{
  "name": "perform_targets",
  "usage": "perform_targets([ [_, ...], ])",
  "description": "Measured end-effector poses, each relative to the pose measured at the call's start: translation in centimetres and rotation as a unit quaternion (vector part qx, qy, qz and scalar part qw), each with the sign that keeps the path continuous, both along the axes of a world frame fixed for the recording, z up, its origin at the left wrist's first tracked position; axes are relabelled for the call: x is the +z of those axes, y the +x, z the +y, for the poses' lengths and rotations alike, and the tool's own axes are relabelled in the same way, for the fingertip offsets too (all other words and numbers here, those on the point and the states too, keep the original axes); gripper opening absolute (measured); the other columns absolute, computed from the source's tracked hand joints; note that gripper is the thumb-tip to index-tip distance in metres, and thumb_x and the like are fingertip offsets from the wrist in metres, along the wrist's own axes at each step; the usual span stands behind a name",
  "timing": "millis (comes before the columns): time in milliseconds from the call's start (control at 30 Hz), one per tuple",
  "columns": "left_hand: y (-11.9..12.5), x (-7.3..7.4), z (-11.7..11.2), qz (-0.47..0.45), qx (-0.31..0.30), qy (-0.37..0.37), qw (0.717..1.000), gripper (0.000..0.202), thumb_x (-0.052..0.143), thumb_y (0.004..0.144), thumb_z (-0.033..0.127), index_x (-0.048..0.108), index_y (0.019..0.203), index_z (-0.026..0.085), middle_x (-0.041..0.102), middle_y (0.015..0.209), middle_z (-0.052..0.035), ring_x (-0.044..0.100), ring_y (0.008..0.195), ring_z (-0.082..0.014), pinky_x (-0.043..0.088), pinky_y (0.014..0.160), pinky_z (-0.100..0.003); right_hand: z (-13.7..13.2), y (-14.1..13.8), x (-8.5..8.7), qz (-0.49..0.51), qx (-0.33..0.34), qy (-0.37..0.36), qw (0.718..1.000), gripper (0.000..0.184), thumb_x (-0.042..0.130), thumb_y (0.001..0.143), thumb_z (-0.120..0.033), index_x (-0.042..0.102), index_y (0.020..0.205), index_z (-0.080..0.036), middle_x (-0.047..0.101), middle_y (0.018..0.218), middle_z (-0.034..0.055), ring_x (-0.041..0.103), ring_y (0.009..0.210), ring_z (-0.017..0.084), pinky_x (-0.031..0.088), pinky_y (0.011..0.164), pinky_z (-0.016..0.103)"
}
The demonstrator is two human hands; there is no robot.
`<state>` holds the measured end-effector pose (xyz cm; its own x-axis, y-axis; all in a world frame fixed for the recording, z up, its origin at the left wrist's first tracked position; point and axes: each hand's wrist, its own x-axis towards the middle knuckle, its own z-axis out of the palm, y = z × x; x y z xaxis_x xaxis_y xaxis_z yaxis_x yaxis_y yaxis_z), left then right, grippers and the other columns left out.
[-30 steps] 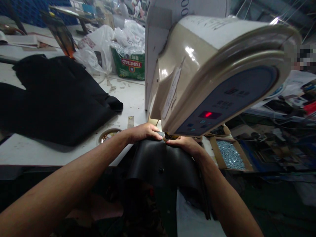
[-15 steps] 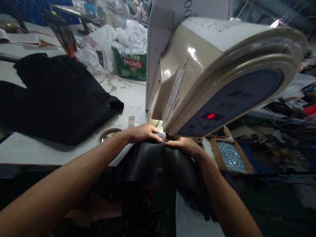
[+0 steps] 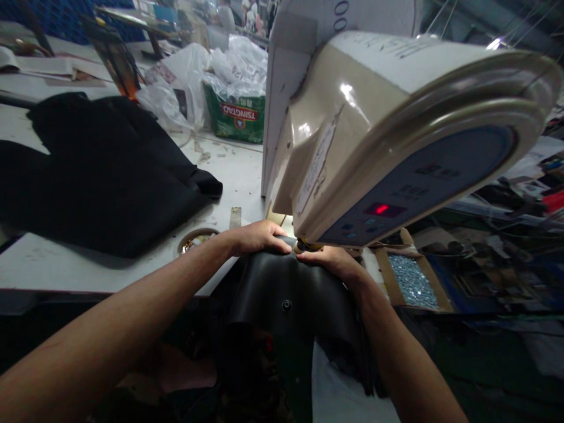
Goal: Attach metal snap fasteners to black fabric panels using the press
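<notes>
A black sheet of leather-like material (image 3: 264, 285) drapes down in front of me from under the head of a cream-coloured machine (image 3: 348, 117). One round metal snap or eyelet (image 3: 286, 305) shows on its surface. My left hand (image 3: 264, 236) grips the sheet's upper edge, thumb on top, just left of the machine's working tip (image 3: 301, 244). On the right of that tip, my right hand (image 3: 328, 258) pinches the same edge with its thumb on top. The undersides of both hands' fingers are hidden by the sheet.
Folded black material (image 3: 106, 176) covers the left of the white table (image 3: 240, 176). Near my left forearm is a round bowl of small brassy parts (image 3: 194, 242). A cardboard box of small silvery parts (image 3: 412, 279) stands right. Behind sits a green Tsingtao box (image 3: 235, 114) with plastic bags.
Both hands keep their hold at the machine's tip, and the sheet stays almost in place. The whole view has shifted slightly.
</notes>
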<state>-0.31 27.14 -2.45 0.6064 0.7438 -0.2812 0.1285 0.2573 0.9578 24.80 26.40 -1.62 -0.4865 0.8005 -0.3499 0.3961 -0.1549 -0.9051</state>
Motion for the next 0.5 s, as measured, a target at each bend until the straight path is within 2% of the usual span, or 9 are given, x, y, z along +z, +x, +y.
perform_targets([
  [200, 0.14, 0.09, 0.16, 0.016, -0.004, 0.030, 0.999, 0.037, 0.080, 0.066, 0.037, 0.078, 0.098, 0.018, 0.077, 0.081, -0.0037, 0.070, 0.091, -0.0258, 0.050, 0.092, -0.035, -0.02, -0.07, 0.35, -0.002, -0.012, -0.018, 1.000, 0.044, 0.083, 0.074, -0.047, 0.080, 0.106, -0.017, 0.079, 0.108, 0.0063, 0.071, 0.107, 0.029, 0.052, 0.102, 0.041],
  [367, 0.01, 0.21, 0.05, 0.022, -0.007, 0.035, 0.999, 0.042, 0.080, 0.067, 0.038, 0.077, 0.104, 0.019, 0.077, 0.079, -0.0031, 0.070, 0.091, -0.0262, 0.050, 0.092, -0.035, 0.03, -0.10, 0.24, -0.008, -0.009, -0.018, 1.000, 0.045, 0.084, 0.073, -0.048, 0.080, 0.106, -0.017, 0.080, 0.095, 0.0051, 0.071, 0.104, 0.029, 0.052, 0.101, 0.042],
  [500, -0.12, -0.20, 0.10, 0.011, -0.012, 0.037, 0.999, 0.046, 0.081, 0.067, 0.037, 0.076, 0.109, 0.021, 0.076, 0.080, -0.0017, 0.071, 0.090, -0.0252, 0.050, 0.092, -0.035, 0.07, 0.00, 0.08, -0.014, -0.006, -0.008, 1.000, 0.042, 0.083, 0.074, -0.047, 0.080, 0.104, -0.018, 0.079, 0.094, 0.0050, 0.070, 0.104, 0.029, 0.052, 0.100, 0.041],
])
